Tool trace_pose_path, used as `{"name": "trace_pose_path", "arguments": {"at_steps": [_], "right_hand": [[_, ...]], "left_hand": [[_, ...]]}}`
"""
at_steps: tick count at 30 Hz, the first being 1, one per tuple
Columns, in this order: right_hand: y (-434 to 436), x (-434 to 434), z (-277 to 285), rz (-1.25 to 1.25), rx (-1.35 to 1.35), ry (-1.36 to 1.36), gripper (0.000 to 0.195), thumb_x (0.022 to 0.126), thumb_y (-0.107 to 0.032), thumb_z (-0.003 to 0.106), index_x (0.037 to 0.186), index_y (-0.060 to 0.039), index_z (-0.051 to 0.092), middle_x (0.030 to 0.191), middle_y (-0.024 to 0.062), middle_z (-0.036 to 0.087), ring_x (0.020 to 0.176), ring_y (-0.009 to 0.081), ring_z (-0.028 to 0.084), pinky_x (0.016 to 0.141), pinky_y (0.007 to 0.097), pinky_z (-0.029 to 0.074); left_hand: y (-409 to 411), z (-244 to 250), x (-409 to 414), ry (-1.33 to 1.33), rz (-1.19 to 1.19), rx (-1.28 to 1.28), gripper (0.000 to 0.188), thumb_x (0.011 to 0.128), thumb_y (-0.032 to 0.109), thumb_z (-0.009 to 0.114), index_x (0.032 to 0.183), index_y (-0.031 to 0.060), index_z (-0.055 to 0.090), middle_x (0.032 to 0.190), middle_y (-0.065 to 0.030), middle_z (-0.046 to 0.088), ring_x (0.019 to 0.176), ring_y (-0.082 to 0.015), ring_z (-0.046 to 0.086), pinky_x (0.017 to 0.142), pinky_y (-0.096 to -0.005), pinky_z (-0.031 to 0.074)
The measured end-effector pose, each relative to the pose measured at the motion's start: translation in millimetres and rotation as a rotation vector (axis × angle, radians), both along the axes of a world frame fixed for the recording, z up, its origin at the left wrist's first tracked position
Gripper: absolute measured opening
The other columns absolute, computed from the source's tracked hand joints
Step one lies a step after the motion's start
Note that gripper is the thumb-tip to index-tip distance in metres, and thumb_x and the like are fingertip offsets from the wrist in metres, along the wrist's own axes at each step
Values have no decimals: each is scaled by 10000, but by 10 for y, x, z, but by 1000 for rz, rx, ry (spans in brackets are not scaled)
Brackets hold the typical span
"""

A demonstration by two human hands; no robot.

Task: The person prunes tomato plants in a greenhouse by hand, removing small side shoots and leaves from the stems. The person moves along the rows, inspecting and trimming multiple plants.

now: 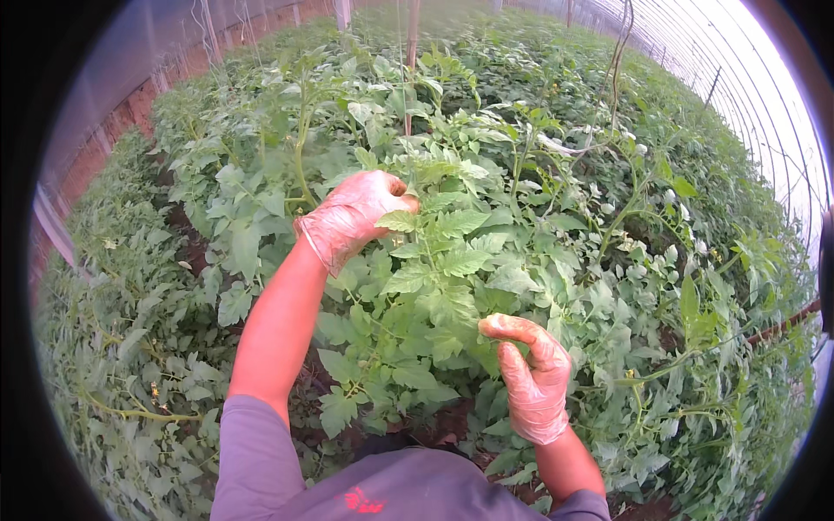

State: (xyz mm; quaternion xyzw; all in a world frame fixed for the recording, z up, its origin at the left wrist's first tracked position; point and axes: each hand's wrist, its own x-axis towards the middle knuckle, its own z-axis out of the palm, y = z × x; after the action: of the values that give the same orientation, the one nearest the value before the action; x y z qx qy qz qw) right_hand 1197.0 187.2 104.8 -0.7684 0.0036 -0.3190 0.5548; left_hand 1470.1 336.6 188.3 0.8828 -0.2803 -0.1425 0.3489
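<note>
Both my hands wear thin, see-through plastic gloves. My left hand (358,211) is raised among the tops of tomato plants, its fingers bent in beside a leafy tomato shoot (433,244); leaves partly cover the fingertips, so what they grip cannot be told. Lower and to the right, my right hand (531,374) has its thumb and index finger apart in a curve, with nothing visible between them. Broad tomato leaves (417,371) fill the space between my two hands. A thick green tomato stem (301,153) rises just beyond my left hand.
Dense tomato plants (651,293) surround me on all sides. A wooden pole (412,52) and thin strings stand ahead. Dry vines (616,71) hang at the upper right. The curved greenhouse frame (775,104) is on the right, an earthen wall (124,107) on the left.
</note>
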Motion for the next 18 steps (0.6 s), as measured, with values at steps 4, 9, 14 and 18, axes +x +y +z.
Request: {"name": "trace_pose_path", "arguments": {"at_steps": [4,9,14,18], "right_hand": [[-132,-157,-120,33,54,20,221,975,-141,638,1121,18,687,1099,133,722,1044,220,671,972,357,497],[-200,-266,-228,61,132,11,255,995,-192,634,1131,17,688,1095,138,721,1045,222,670,965,356,499],[-116,-308,-230,82,128,-9,260,1000,-201,631,1128,18,687,1084,141,720,1032,228,673,953,358,508],[-112,-358,-209,30,31,-39,220,970,-163,636,1103,3,694,1074,138,727,1015,260,681,941,376,517]], "left_hand": [[83,-140,0,373,-53,-260,247,921,188,653,1086,11,604,835,-56,634,580,-162,592,555,-297,476],[246,-640,-9,617,-17,-770,275,942,221,654,1151,51,601,973,-122,693,713,-217,654,658,-355,557],[305,-636,-72,729,41,-1153,203,932,242,657,1037,75,609,844,-56,642,700,-154,610,632,-338,527],[854,-72,-490,596,-430,-1140,198,908,197,713,963,21,641,811,-34,649,686,-158,630,603,-272,490]]}}
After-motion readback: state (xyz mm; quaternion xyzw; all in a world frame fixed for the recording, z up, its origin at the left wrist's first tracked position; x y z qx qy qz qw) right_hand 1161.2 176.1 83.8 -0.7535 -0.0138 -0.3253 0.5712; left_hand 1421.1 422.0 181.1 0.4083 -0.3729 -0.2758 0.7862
